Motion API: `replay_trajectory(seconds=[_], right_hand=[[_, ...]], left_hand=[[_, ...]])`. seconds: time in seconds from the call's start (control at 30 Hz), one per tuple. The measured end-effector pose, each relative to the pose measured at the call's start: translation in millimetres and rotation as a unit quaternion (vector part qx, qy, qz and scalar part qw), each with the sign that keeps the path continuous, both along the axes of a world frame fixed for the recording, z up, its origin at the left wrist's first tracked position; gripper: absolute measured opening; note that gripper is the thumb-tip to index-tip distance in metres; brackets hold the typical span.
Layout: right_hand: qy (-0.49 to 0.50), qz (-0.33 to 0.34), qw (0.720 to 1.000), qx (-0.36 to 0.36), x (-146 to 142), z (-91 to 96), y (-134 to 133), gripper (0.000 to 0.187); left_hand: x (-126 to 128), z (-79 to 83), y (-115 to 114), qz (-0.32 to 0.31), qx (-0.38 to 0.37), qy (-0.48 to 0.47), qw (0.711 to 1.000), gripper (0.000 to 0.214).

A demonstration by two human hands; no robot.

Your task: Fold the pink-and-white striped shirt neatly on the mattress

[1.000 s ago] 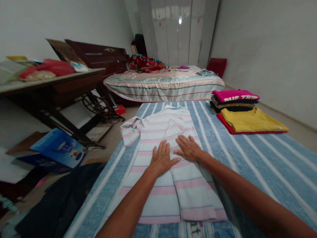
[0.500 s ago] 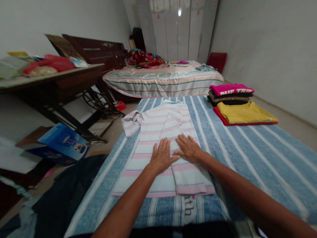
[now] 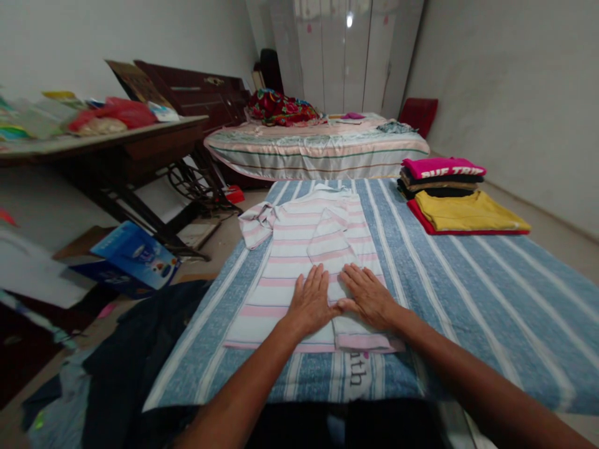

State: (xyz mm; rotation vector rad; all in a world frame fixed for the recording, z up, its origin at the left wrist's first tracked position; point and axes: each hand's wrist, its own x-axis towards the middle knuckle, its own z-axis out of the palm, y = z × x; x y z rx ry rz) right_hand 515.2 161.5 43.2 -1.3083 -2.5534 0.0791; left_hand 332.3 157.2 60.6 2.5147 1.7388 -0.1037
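Observation:
A white shirt with pink stripes [image 3: 276, 284] lies spread on a blue-and-white striped cloth [image 3: 449, 280]. Its right side is folded inward over the body, while the left sleeve [image 3: 256, 226] sticks out to the left. My left hand [image 3: 309, 304] rests flat on the middle of the shirt, fingers stretched forward. Beside it my right hand [image 3: 369, 297] presses flat on the folded-over part, its fingers extended too. The two thumbs meet or nearly meet. Neither hand grips anything.
To the right are a yellow folded shirt [image 3: 470, 212] on a red one and a folded stack topped by a pink garment [image 3: 442, 167]. A bed [image 3: 318, 146] stands behind. On the left are a sewing-machine table [image 3: 154, 134], a blue box [image 3: 135, 259] and dark clothing [image 3: 135, 355].
Both hands have slid a little toward me over the shirt, still flat. The view has shifted slightly, and the folded stacks have not been touched.

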Motion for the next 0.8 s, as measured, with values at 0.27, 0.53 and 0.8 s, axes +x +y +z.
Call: replay_trajectory(seconds=[0.27,0.53,0.8], right_hand=[[0.009,0.006,1.000,0.002,2,-1.7,-27,0.075],[0.020,-0.014,1.000,-0.016,-3,15.2,-48,0.086],[0.047,-0.085,0.995,0.016,-11,16.9,-75,0.083]], left_hand=[[3,1.0,-20,-0.035,0.002,0.027,0.999,0.080],[-4,-15.1,-5,-0.059,0.081,0.015,0.995,0.082],[-7,-10.7,5,-0.063,0.048,0.007,0.997,0.076]])
